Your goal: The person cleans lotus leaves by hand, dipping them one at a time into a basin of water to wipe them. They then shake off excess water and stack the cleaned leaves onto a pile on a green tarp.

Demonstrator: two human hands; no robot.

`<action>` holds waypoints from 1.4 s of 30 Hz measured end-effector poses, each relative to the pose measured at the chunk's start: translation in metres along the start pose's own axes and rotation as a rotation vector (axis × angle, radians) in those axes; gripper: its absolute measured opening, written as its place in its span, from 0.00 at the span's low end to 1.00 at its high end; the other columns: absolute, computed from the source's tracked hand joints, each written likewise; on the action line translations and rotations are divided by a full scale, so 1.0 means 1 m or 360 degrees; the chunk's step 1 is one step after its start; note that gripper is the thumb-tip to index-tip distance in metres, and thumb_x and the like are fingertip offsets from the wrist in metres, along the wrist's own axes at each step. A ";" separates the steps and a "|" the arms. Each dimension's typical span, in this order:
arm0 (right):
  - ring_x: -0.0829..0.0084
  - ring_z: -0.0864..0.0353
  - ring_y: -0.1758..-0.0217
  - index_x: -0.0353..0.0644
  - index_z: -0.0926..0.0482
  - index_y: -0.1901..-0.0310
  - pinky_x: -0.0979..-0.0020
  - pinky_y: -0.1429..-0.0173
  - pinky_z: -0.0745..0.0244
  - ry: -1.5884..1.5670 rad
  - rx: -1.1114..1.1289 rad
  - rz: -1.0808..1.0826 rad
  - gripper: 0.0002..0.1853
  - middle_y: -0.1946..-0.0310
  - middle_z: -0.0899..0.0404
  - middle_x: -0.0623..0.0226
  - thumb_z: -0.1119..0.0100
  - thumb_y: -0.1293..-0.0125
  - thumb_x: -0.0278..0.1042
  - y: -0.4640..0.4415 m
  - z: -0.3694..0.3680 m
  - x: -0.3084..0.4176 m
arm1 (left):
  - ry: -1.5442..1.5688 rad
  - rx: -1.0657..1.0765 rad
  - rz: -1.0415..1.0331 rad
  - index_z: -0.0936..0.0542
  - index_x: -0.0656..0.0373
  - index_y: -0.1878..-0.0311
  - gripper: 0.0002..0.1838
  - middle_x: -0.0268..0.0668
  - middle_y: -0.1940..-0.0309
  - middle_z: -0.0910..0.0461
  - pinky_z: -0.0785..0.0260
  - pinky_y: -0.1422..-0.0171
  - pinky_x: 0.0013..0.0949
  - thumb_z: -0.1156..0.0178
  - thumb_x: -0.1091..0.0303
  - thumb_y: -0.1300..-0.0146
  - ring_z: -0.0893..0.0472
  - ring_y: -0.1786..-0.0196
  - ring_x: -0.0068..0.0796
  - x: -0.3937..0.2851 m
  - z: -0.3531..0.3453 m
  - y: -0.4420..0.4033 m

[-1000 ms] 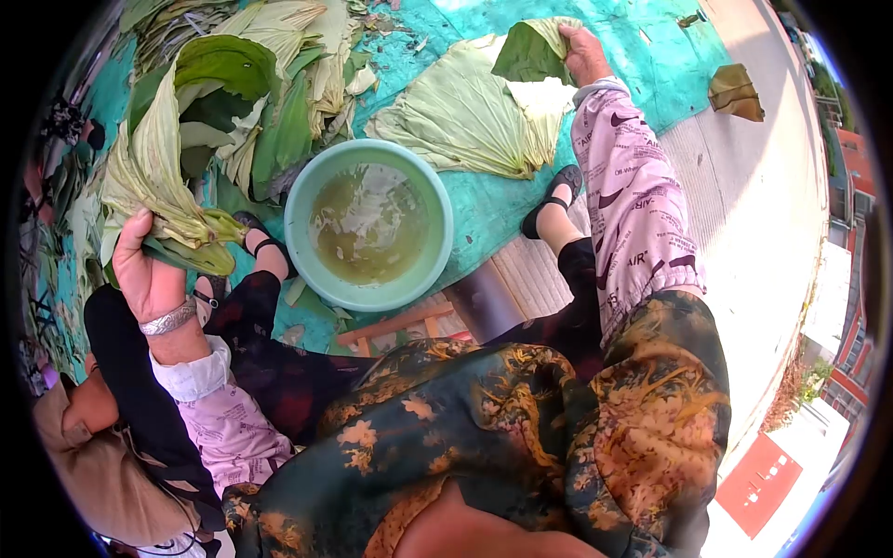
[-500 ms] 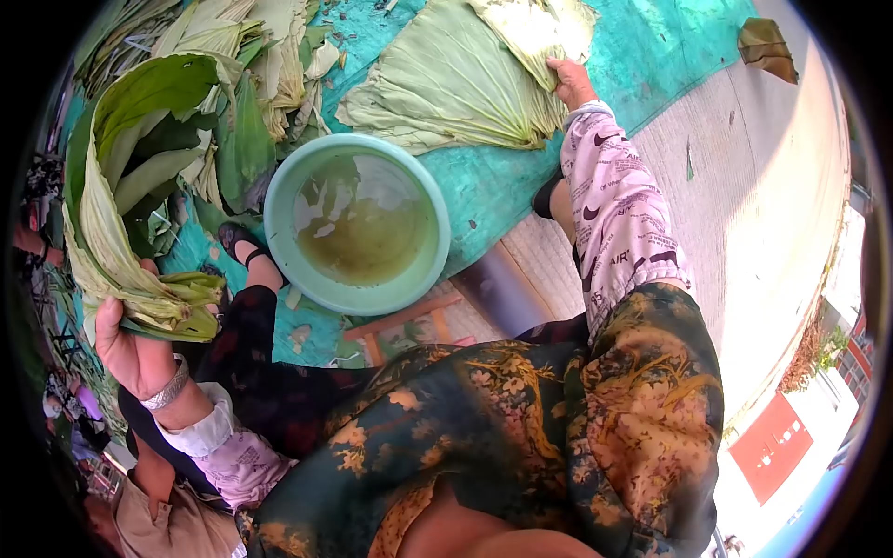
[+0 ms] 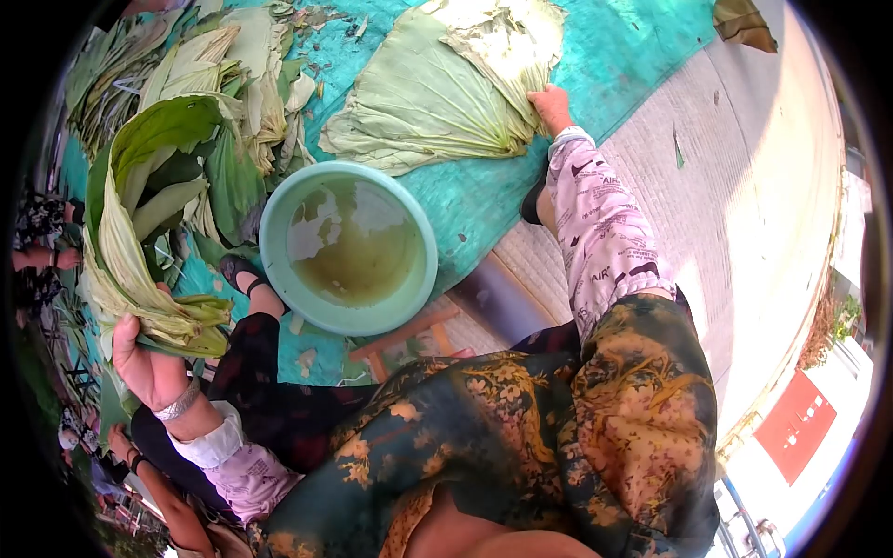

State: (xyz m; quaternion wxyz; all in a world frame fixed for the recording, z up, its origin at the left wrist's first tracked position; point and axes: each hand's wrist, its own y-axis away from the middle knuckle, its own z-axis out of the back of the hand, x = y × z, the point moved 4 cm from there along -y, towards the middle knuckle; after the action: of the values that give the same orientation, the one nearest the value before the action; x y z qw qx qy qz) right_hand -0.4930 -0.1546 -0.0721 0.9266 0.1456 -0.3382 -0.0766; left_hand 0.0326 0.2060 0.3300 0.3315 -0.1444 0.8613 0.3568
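Observation:
A stack of large green lotus leaves [image 3: 130,246], curled over and bunched at its stem end, rests in my left hand [image 3: 153,363]. My fingers are closed round the bunched end, partly hidden behind the leaves. My right hand [image 3: 553,108] reaches far forward and pinches the edge of a pale lotus leaf [image 3: 507,42]. That leaf overlaps a wider, fan-shaped lotus leaf [image 3: 428,98] spread on the teal sheet [image 3: 633,56]. Between my arms stands a light green basin [image 3: 270,244] holding murky, yellowish water.
More leaves [image 3: 256,70] lie in heaps at the upper left. A wooden frame [image 3: 405,335] is beside the basin, near my knees. Another person's arm [image 3: 167,493] shows at the lower left. A brown scrap [image 3: 744,26] lies on the concrete [image 3: 707,186].
The whole view has shifted, so the basin and left-hand leaves appear lower. My right hand stays at the pale leaf, which now lies flatter over the wide one.

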 end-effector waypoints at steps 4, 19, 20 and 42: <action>0.51 0.22 0.62 0.33 0.22 0.66 0.61 0.56 0.29 0.0111 0.0167 -0.0066 0.22 0.68 0.22 0.47 0.39 0.56 0.45 0.019 0.013 0.016 | -0.0021 0.0021 0.0036 0.38 0.69 0.42 0.27 0.50 0.46 0.32 0.42 0.36 0.49 0.51 0.82 0.48 0.32 0.44 0.49 -0.001 -0.002 0.002; 0.69 0.21 0.69 0.37 0.21 0.68 0.71 0.64 0.28 0.0405 0.0216 -0.0139 0.16 0.74 0.21 0.60 0.39 0.50 0.43 -0.022 0.048 0.041 | -0.0159 0.0122 -0.0030 0.42 0.66 0.39 0.30 0.51 0.46 0.33 0.40 0.41 0.53 0.50 0.79 0.49 0.31 0.47 0.48 0.001 -0.001 0.013; 0.71 0.21 0.71 0.38 0.21 0.69 0.72 0.64 0.28 0.0498 0.0031 0.0087 0.15 0.75 0.21 0.63 0.38 0.51 0.42 -0.025 0.051 0.044 | -0.0175 0.0153 -0.0018 0.42 0.66 0.39 0.31 0.51 0.46 0.34 0.40 0.42 0.54 0.50 0.78 0.49 0.32 0.47 0.48 0.001 -0.002 0.014; 0.67 0.21 0.63 0.34 0.33 0.51 0.73 0.69 0.25 -0.1303 0.0052 -0.0366 0.17 0.60 0.25 0.57 0.52 0.44 0.23 -0.145 -0.002 0.071 | -0.0217 -0.0029 0.0029 0.39 0.64 0.45 0.25 0.35 0.61 0.40 0.59 0.45 0.78 0.52 0.77 0.50 0.38 0.60 0.29 0.018 -0.036 0.006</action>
State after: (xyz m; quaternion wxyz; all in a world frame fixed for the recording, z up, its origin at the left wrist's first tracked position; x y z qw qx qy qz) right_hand -0.4447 -0.3083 -0.0773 0.6988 0.1546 -0.6609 -0.2255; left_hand 0.0000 0.1845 0.3399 0.3849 -0.1148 0.8347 0.3766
